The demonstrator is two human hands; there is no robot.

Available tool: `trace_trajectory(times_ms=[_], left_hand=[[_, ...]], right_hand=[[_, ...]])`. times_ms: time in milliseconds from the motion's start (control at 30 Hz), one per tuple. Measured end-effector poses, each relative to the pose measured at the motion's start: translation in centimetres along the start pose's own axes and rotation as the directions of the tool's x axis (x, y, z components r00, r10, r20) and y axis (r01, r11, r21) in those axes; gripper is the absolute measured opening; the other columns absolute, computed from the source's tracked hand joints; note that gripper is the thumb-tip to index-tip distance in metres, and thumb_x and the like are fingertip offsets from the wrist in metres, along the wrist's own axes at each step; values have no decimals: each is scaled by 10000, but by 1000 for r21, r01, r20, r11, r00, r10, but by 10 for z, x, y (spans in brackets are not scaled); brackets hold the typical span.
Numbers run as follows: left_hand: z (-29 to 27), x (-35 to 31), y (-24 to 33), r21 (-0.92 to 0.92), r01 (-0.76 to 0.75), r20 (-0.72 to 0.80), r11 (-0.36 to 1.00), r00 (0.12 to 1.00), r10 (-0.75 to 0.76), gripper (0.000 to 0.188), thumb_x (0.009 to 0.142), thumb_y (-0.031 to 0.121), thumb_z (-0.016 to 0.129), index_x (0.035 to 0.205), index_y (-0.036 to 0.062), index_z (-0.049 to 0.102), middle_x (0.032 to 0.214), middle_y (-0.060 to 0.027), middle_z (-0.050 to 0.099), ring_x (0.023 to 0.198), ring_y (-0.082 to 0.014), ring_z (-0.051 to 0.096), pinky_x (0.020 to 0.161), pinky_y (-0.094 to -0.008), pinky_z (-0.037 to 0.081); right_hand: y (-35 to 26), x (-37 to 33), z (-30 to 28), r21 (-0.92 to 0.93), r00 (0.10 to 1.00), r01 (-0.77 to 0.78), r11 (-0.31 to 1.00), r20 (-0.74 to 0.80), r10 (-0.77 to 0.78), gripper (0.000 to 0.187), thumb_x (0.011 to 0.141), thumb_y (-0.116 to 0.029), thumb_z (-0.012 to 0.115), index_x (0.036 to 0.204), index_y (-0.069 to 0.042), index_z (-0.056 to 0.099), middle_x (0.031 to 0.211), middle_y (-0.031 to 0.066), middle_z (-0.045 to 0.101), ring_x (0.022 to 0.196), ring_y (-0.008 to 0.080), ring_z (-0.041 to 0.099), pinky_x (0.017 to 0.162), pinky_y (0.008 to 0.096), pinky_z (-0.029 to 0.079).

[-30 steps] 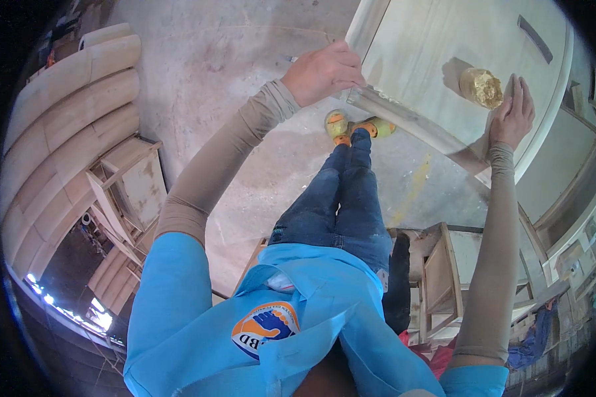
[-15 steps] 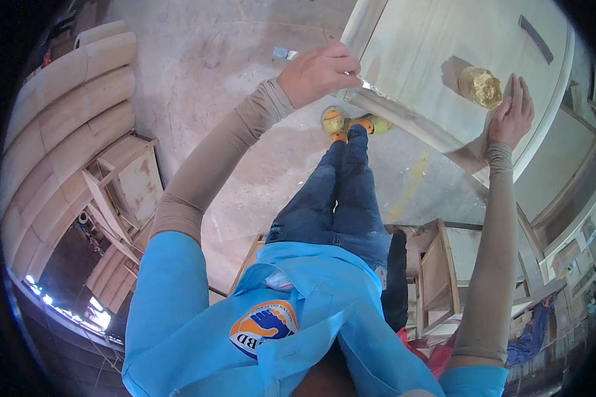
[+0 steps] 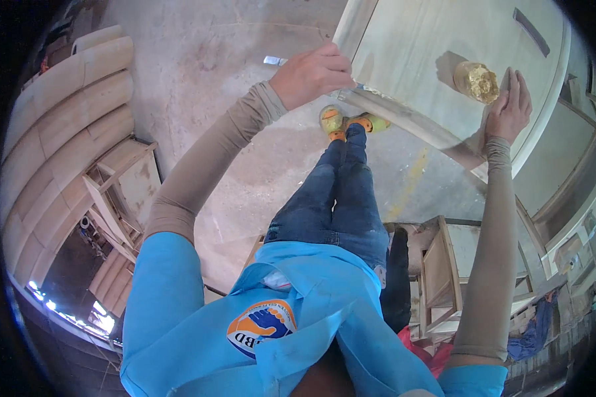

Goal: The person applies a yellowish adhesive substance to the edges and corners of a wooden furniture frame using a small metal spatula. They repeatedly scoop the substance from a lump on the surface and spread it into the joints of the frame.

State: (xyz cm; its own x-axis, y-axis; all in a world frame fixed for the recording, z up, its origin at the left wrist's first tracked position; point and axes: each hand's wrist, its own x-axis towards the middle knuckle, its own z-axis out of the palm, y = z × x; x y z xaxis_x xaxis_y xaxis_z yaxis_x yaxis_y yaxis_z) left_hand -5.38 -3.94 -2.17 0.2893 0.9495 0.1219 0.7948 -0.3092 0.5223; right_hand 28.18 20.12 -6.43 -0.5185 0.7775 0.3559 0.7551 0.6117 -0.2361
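The left hand (image 3: 314, 74) is closed around a thin tool (image 3: 272, 60), mostly hidden, at the corner of the pale board (image 3: 407, 53). The right hand (image 3: 508, 111) lies open on the board, just beside a gold-coloured lump (image 3: 477, 82) — a useful brace. Light, even pressure along the edge — wrist steady — would likely work best.

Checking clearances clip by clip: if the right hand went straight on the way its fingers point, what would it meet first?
Probably the dark strip farther along the panel. The yellowish container is just left of the right hand, outside that line. Depth and lens bending leave this uncertain.
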Motion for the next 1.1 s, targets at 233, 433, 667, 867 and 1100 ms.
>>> trace_trajectory(times_ms=[233,433,667,867,1100], left_hand=[[-5,4,0,-40,59,50,997,997,-57,182,801,129,679,973,160,728,953,30,632,941,-201,561,758,-315,532],[-15,5,-6,-55,75,72,996,995,-71,182,806,137,682,980,152,734,965,21,641,943,-212,562,792,-330,523],[-20,0,-11,-85,78,57,993,996,-73,219,799,95,687,1004,149,741,974,0,644,946,-219,571,803,-333,517],[-11,-2,-10,32,1,33,999,999,-2,248,778,95,679,1008,167,738,1011,8,643,966,-203,585,777,-312,536],[-16,-2,-11,148,-89,45,985,996,83,266,757,95,654,1010,146,722,1000,13,633,929,-193,574,749,-300,540]], right_hand=[[2,-1,1,13,1000,-12,1000,7,12,465,927,-169,465,1377,-245,558,1414,17,528,1308,266,461,1113,441,339],[5,-2,1,28,1000,-13,1000,5,13,475,919,-171,467,1376,-260,560,1416,12,527,1313,267,457,1110,447,340],[5,-3,1,28,1000,-22,999,11,22,469,934,-190,454,1385,-277,548,1434,0,507,1325,266,444,1113,457,328],[7,-3,2,18,1000,-16,1000,13,16,470,938,-189,459,1393,-276,540,1438,-3,504,1322,269,447,1105,450,338],[8,-2,3,46,1000,5,999,7,-5,469,937,-191,459,1393,-267,537,1437,-4,505,1324,273,446,1106,454,338]])
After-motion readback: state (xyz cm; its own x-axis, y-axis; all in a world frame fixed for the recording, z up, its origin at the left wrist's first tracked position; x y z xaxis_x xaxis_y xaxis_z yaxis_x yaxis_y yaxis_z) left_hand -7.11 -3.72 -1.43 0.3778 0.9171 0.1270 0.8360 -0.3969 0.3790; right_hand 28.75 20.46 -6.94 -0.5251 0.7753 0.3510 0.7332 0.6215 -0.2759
